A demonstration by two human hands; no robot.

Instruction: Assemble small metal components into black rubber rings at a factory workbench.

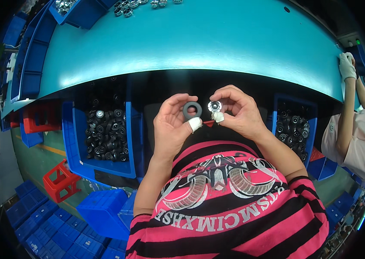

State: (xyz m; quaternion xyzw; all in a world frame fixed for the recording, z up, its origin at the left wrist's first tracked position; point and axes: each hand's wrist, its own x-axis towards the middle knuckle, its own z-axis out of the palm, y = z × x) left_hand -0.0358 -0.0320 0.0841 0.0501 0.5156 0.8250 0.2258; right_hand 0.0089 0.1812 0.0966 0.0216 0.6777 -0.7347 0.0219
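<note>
Between the thumb and fingers of my left hand (171, 123) is a black rubber ring (186, 113), its round hole facing up. My right hand (242, 113) pinches a small shiny metal wheel hub (214, 106) with a dark centre. Ring and hub are side by side, a short gap apart, in front of the bench edge. Both thumbs have white wrapping on their tips.
A blue bin (71, 142) full of small black wheels stands at my left, another blue bin (313, 129) of them at my right. Ahead is a teal bench (191, 47) with chrome parts (126, 9) at its far side. A red stool (59, 181) stands lower left. At far right, a co-worker's gloved hand (346, 67) rests by the bench.
</note>
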